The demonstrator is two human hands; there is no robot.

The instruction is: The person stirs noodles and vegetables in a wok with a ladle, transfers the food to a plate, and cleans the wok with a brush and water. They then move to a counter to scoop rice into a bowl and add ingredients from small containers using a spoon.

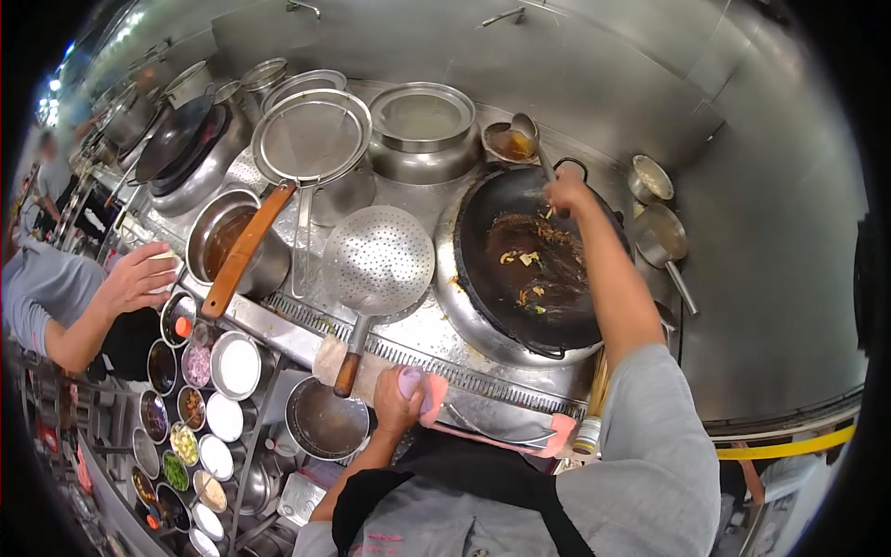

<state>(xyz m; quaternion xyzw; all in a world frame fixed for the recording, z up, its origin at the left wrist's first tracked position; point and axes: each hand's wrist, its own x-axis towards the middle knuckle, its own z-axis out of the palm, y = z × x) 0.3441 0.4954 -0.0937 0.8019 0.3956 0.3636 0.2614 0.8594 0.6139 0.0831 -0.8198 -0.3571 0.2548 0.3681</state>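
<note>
Ladle in right hand, its head at the sauce bowl beside the wok

Ladle [525,126] slants up from over the wok's far side, head at the small sauce bowl [507,144], just beyond the rim; whether it touches the sauce, cannot tell; right hand [568,193] wrapped snugly round the handle, arm stretched across the wok [566,322]; wok sits on the round burner, dark inside, brown residue smeared over its base, a few food scraps [528,259] near the middle; left hand [399,407] at the stove's front edge, fingers curled round a lilac cloth [411,388], how tightly cannot tell.

Left of the wok, a perforated skimmer [379,258], wooden grip crossing a beige towel [332,358]; farther back, a mesh sieve [311,137] laid over a pot, its long handle reaching above another pot [269,269] of brown liquid; right of the wok, a small pan [660,234], handle angled towards the front; at far left, a co-worker's hand [139,280] holds something pale, near tubs [238,364] of ingredients.
</note>
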